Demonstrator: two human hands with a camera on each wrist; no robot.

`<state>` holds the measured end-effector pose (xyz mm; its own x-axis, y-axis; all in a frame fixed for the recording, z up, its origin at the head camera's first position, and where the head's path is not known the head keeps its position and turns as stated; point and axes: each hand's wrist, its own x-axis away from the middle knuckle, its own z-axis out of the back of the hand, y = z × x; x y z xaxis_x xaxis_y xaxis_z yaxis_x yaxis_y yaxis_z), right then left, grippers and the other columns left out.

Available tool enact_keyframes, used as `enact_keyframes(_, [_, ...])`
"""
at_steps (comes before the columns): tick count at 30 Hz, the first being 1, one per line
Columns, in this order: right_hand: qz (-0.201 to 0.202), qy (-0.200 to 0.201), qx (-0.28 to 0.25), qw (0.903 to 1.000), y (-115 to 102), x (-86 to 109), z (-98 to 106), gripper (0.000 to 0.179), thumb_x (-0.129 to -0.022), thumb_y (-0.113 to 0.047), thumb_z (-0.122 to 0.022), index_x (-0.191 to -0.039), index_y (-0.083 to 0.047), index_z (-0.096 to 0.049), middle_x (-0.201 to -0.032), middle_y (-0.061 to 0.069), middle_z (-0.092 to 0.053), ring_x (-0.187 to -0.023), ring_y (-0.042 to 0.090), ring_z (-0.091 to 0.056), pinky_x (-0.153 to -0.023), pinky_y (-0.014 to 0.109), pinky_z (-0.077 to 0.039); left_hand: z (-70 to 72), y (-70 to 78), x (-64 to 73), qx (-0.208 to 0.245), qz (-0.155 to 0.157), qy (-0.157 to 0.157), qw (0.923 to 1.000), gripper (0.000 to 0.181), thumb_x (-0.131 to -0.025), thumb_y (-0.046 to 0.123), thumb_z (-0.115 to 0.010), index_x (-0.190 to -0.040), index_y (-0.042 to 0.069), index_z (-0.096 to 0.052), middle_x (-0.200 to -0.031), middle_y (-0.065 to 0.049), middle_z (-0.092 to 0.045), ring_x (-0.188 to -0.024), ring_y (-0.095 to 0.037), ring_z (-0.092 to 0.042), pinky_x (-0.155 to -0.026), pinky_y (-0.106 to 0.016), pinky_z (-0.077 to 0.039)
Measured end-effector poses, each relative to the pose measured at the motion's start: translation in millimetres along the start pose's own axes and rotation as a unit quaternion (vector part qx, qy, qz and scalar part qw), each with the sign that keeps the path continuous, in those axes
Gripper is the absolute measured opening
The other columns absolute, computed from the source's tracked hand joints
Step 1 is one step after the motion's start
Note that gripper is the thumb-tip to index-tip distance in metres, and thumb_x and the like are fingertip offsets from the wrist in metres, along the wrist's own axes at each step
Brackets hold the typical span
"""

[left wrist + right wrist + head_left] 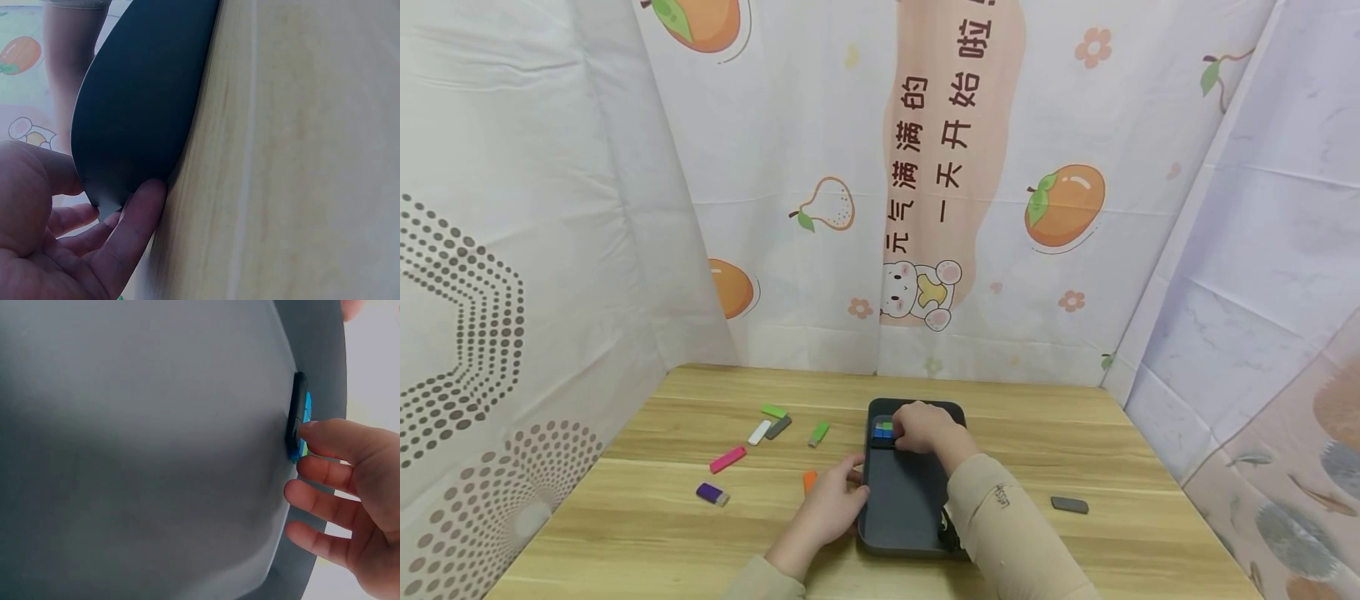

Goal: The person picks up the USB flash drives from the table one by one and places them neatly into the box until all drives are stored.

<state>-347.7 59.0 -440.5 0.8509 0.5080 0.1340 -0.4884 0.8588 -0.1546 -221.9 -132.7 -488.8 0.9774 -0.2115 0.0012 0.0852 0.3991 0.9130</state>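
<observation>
A dark grey rectangular tray (901, 500) lies lengthwise on the table. My left hand (833, 502) holds its left side, with fingers on the outer wall and thumb at the rim in the left wrist view. Inside the far end, my right hand (919, 427) pinches a black USB stick (297, 412) lying crosswise, with the thumb on its side. Blue USB sticks (882, 432) and a bit of green lie behind the black one, partly hidden by the fingers. The right hand's other fingers are spread loosely along the tray floor.
Left of the tray lie loose USB sticks: purple (712, 494), pink (727, 459), white (760, 432), grey (779, 427), green (818, 433) and orange (809, 481), partly behind the left hand. Another grey stick (1069, 504) lies to the right. A black cord (949, 532) sits at the tray's near right corner.
</observation>
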Motion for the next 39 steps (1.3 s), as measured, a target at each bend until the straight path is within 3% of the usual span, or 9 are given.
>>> enact_keyframes(7, [0.013, 0.010, -0.031, 0.9994, 9, 5.7, 7, 0.004, -0.093, -0.027, -0.073, -0.094, -0.023, -0.072, -0.087, -0.009, -0.064, -0.074, 0.012, -0.058, -0.072, 0.038, -0.052, -0.4, -1.1, -0.1, 0.006, 0.001, 0.000, 1.0000, 0.050, -0.099, 0.007, -0.060, -0.146, -0.004, -0.047, -0.121, -0.021, -0.063, -0.083, -0.021, -0.067, -0.057, -0.035, -0.058])
enact_keyframes(20, [0.063, 0.048, -0.087, 0.9931, 14, 21.2, 33, 0.016, -0.092, -0.018, -0.074, -0.107, -0.011, -0.074, -0.092, -0.003, -0.067, -0.082, 0.014, -0.059, -0.078, 0.039, -0.053, -0.6, -3.5, -0.6, 0.007, 0.001, 0.003, 1.0000, 0.051, -0.099, 0.008, -0.061, -0.146, -0.003, -0.048, -0.121, -0.021, -0.063, -0.084, -0.021, -0.066, -0.056, -0.036, -0.058])
enact_keyframes(26, [0.082, 0.070, -0.106, 0.9885, 19, 31.9, 45, 0.021, -0.093, -0.016, -0.075, -0.111, -0.007, -0.073, -0.094, 0.001, -0.070, -0.084, 0.016, -0.063, -0.080, 0.040, -0.054, -1.4, -2.1, -1.2, -0.001, 0.005, 0.005, 1.0000, 0.050, -0.098, 0.009, -0.061, -0.145, -0.003, -0.049, -0.121, -0.020, -0.063, -0.088, -0.022, -0.066, -0.062, -0.037, -0.058])
enact_keyframes(39, [0.086, 0.090, -0.122, 0.9847, 34, 61.4, 64, 0.033, -0.095, -0.020, -0.074, -0.124, -0.004, -0.070, -0.119, 0.008, -0.070, -0.111, 0.030, -0.065, -0.095, 0.047, -0.053, -2.9, -2.7, -0.8, -0.003, -0.003, 0.012, 0.9999, 0.050, -0.098, 0.007, -0.061, -0.145, -0.003, -0.049, -0.119, -0.020, -0.064, -0.087, -0.022, -0.067, -0.060, -0.036, -0.058])
